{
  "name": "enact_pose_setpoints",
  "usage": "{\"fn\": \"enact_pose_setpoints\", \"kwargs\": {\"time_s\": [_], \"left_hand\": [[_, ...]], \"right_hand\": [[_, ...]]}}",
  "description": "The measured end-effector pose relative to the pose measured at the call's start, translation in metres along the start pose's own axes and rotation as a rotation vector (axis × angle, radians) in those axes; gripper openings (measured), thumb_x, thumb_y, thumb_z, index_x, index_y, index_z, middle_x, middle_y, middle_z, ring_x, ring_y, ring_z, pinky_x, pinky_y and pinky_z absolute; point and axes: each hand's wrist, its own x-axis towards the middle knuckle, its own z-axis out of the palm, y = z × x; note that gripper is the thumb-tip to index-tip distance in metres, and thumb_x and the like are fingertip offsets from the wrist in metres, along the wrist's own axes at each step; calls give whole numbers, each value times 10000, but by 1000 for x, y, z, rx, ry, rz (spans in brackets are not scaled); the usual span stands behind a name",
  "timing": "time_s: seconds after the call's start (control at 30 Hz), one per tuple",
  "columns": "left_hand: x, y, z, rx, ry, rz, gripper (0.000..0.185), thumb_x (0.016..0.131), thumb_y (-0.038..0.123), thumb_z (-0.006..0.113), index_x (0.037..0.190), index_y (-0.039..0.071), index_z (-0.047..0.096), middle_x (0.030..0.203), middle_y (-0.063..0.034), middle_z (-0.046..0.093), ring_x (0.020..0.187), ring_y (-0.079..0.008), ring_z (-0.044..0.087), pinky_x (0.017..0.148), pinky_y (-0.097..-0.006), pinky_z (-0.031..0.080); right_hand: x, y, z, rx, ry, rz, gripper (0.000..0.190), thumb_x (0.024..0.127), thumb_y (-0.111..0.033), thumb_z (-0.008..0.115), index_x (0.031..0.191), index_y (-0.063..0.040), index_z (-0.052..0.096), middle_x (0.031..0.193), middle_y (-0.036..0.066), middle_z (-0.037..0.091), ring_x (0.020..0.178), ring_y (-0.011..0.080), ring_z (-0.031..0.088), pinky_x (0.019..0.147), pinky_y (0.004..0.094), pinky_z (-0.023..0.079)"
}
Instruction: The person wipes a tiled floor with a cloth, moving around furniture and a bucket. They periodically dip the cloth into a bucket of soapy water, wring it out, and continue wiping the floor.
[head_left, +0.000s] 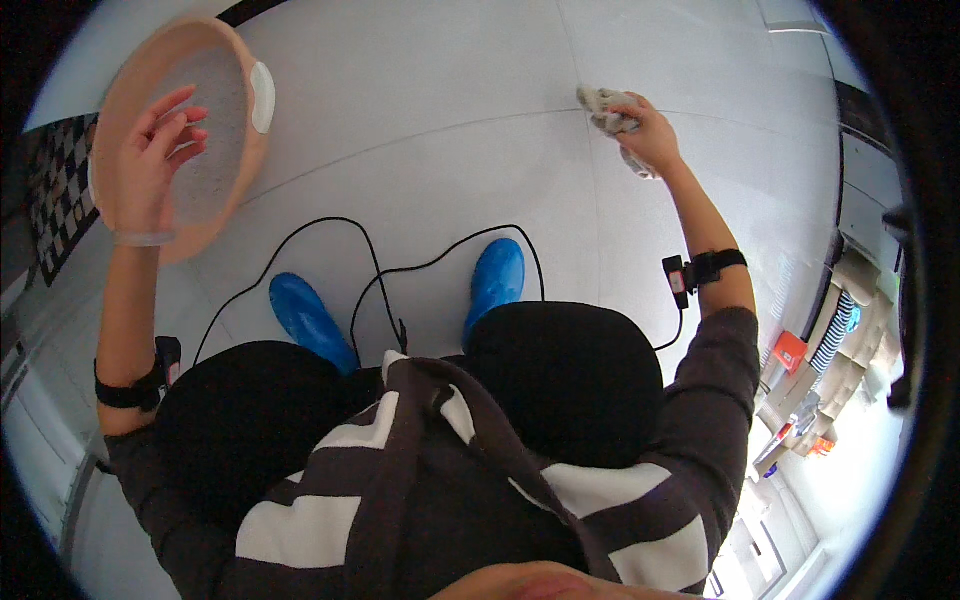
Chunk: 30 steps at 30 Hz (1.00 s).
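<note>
My left hand (161, 154) hangs over a round peach-coloured plastic basin (238, 176) at the upper left. Its fingers are loosely bent and apart, with nothing between them. Greyish, cloudy water (214, 97) seems to fill the basin, and a white grip (262, 97) sits on its rim. Out at the upper right, my right hand (651, 139) clutches a bunched, grey-white rag (604, 105) against or just above the pale tiled floor (450, 157). Part of the rag hangs below the palm; the rest is hidden by my fingers.
Black cables (334, 219) loop across the floor around my blue-covered feet (496, 274). A checked mat (64, 187) lies beyond the basin at the left. A beige sofa (840, 367) with several items on it stands at the far right.
</note>
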Motion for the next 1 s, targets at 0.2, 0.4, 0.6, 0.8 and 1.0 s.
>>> {"fn": "enact_pose_setpoints", "kwargs": {"time_s": [0.2, 0.4, 0.6, 0.8, 1.0], "left_hand": [[8, -2, -9, 1, 29, -15, 334, 1002, 152, 599, 1321, 53, 608, 1121, -65, 685, 888, -97, 642, 841, -281, 554], [9, 9, -19, 8, 33, -28, 339, 998, 145, 604, 1321, 41, 602, 1131, -72, 686, 906, -102, 651, 846, -289, 558], [4, 21, -24, -14, 79, -48, 343, 994, 138, 607, 1319, 33, 597, 1126, -81, 686, 913, -116, 657, 855, -300, 561], [-4, 21, -32, -109, 132, -64, 333, 984, 138, 601, 1301, 36, 601, 1103, -87, 693, 903, -132, 662, 837, -313, 565], [-40, 64, -59, -139, 241, -121, 317, 963, 130, 591, 1272, 60, 605, 1072, -74, 699, 893, -139, 662, 802, -313, 563]], "right_hand": [[-19, 36, -19, 877, -38, 453, 546, 753, -65, 708, 1295, -51, 644, 1140, 125, 694, 962, 212, 686, 848, 337, 569], [-30, 10, 0, 1014, -141, 657, 520, 791, -58, 711, 1296, 24, 617, 1100, 139, 702, 929, 223, 697, 811, 349, 583], [-26, -52, 10, 1016, -167, 781, 527, 805, -68, 703, 1314, 20, 599, 1084, 155, 699, 913, 236, 700, 788, 377, 590], [10, -145, 6, 1257, -478, 572, 555, 812, -77, 682, 1344, 30, 567, 1124, 176, 681, 931, 260, 699, 759, 380, 598], [40, -262, -108, 1500, -606, -1, 593, 845, -115, 622, 1409, 23, 497, 1199, 164, 644, 985, 254, 691, 823, 368, 593]]}}
